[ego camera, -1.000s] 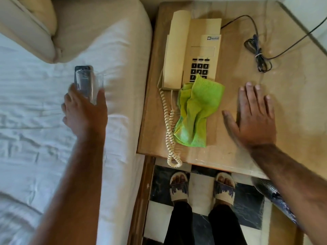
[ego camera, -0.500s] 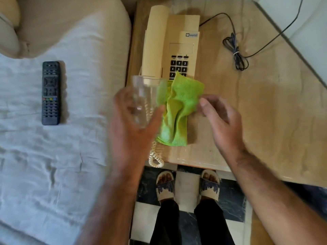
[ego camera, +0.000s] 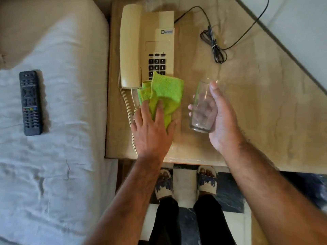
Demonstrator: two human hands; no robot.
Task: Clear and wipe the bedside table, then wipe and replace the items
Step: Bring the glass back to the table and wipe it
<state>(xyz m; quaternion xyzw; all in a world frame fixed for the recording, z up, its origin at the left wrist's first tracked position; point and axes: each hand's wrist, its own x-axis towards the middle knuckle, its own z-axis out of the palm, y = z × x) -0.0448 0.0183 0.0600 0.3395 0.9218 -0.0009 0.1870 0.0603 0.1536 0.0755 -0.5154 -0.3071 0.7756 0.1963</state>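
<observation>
A clear, smooth-walled drinking glass point(ego camera: 203, 106) with a thick base is wrapped in the right hand point(ego camera: 221, 119), thumb along the far side and fingers showing through the wall; it is tilted with its rim toward the far end, over the surface point(ego camera: 265, 112). Whether its base touches the surface cannot be told. The left hand point(ego camera: 153, 128) lies flat with fingers spread on the near part of a bright green, nubby microfibre cloth point(ego camera: 162, 92), pressing it down rather than pinching it. The crumpled cloth covers the near corner of a cream plastic corded telephone point(ego camera: 146, 48), hiding the lowest row of its black keys. The handset sits in its cradle on the left of the telephone, and a cream coiled cord point(ego camera: 130, 114) runs from it toward the near edge. A thin black cable point(ego camera: 215, 48), bundled with a tie, lies on the far right part of the surface.

The surface is pale tan wood with a glossy, mottled finish. To its left is a bed with a rumpled white sheet point(ego camera: 62, 156), on which a long black remote control point(ego camera: 30, 103) lies lengthwise. Below the near edge, the floor point(ego camera: 184, 188) shows black and white marble-like tiles and two feet in patterned slide sandals point(ego camera: 207, 179).
</observation>
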